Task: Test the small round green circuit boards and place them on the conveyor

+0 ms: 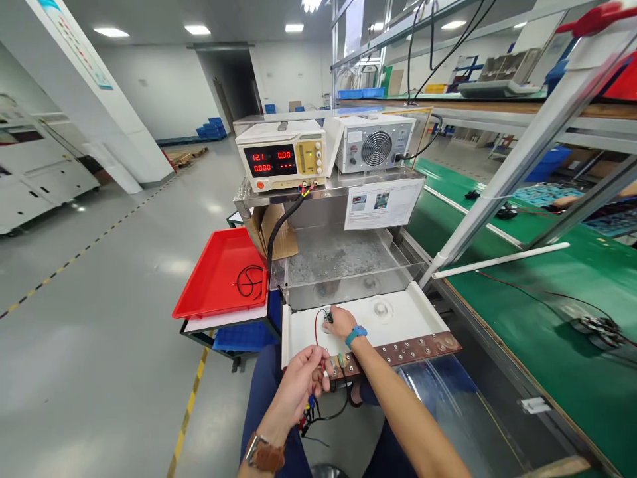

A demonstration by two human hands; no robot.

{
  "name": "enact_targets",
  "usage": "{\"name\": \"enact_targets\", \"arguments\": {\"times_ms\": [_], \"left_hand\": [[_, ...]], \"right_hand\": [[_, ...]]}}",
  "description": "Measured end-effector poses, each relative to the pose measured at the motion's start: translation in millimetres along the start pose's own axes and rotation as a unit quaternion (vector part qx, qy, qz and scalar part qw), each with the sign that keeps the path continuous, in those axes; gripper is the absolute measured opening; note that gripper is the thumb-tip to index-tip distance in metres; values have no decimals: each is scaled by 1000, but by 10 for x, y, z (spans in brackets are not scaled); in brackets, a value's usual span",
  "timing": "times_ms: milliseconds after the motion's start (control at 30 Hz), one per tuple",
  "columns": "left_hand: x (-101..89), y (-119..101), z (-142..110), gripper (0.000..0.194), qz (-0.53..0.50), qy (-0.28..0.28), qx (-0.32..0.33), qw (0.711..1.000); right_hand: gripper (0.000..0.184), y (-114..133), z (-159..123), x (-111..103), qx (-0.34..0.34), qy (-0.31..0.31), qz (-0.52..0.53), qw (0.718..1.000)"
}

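Note:
My right hand (340, 322) rests on the white tray (408, 315) with its fingers pinched on a small dark electronic part (328, 317) that trails a thin red wire (315, 326). My left hand (302, 380), nearer to me, is closed around wire ends and small clips (324, 373) at the left end of a brown strip with round contacts (408, 350). Black and coloured leads (318, 413) hang below that hand. A blue band sits on my right wrist, a brown watch on the left.
A power supply (281, 156) with red digits and a fan-fronted metal box (374, 143) stand on a steel shelf above a clear enclosure (348, 265). A red tray (221, 273) with a black cable lies at left. The green conveyor bench (547, 279) runs along the right.

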State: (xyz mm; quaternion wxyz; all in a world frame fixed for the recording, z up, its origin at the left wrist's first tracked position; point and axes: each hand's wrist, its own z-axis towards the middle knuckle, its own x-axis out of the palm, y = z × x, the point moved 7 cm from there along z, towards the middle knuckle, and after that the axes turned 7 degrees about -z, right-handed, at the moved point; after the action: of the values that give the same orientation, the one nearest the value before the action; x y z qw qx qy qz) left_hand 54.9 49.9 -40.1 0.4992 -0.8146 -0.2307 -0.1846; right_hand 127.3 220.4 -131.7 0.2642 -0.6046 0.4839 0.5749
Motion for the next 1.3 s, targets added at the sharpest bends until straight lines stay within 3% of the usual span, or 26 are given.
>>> {"name": "enact_targets", "arguments": {"times_ms": [133, 300, 600, 833, 1300], "left_hand": [[57, -92, 134, 49, 22, -6, 29, 999], [7, -104, 275, 49, 74, -9, 50, 996], [-202, 86, 791, 29, 213, -68, 117, 968], [-202, 244, 971, 22, 222, -43, 77, 971], [-234, 276, 980, 30, 179, -19, 13, 984]], "right_hand": [[43, 6, 13, 13, 0, 2, 5, 1000], [37, 0, 20, 30, -8, 4, 9, 1000], [36, -56, 68, 63, 13, 16, 18, 1000], [37, -63, 81, 64, 12, 9, 15, 1000], [40, -59, 65, 28, 11, 11, 17, 1000]]}}
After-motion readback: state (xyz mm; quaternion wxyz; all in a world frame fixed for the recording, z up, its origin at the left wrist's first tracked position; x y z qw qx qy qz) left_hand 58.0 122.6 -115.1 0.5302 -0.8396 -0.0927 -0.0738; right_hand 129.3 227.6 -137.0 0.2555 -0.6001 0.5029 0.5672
